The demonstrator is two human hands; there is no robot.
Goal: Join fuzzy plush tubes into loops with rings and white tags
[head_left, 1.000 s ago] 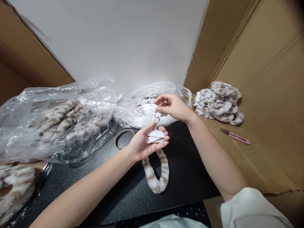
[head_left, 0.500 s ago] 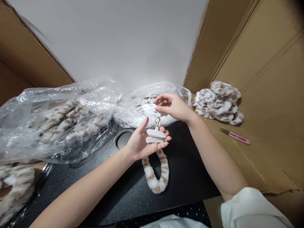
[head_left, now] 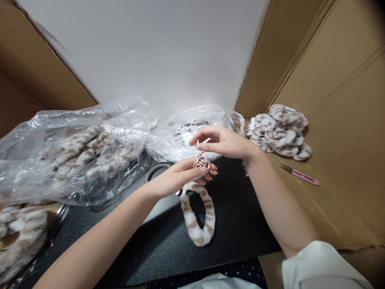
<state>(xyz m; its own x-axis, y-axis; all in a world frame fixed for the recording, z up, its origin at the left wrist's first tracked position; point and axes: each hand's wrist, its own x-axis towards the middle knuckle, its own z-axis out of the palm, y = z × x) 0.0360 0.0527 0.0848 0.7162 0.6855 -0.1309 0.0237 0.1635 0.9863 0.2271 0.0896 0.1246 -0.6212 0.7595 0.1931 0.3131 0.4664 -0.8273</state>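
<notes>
My left hand point(head_left: 186, 172) is closed, its thumb pressing over a small cluster of gold-coloured metal rings point(head_left: 202, 161). The white tabs joined to those rings are mostly hidden by the palm and fingers. Just above, my right hand point(head_left: 221, 141) pinches a small white tab point(head_left: 197, 143) between thumb and forefinger, seen almost edge-on. A metal clasp hangs beneath that pinch, close to the rings. Below both hands, a fluffy white-and-brown loop strap point(head_left: 197, 224) lies on the dark table point(head_left: 237, 224).
Clear plastic bags hold fluffy straps point(head_left: 78, 148) at left and white tabs with metal parts point(head_left: 192, 130) at centre. A tape roll point(head_left: 148, 176) lies behind my left wrist. At right are piled straps point(head_left: 282, 130) and pink thread snips point(head_left: 300, 174) on cardboard point(head_left: 331, 200).
My left hand has turned from palm-up to thumb-over, closing on the tabs and rings. The right hand has come slightly lower, still pinching. The fluffy loop strap has stayed on the table.
</notes>
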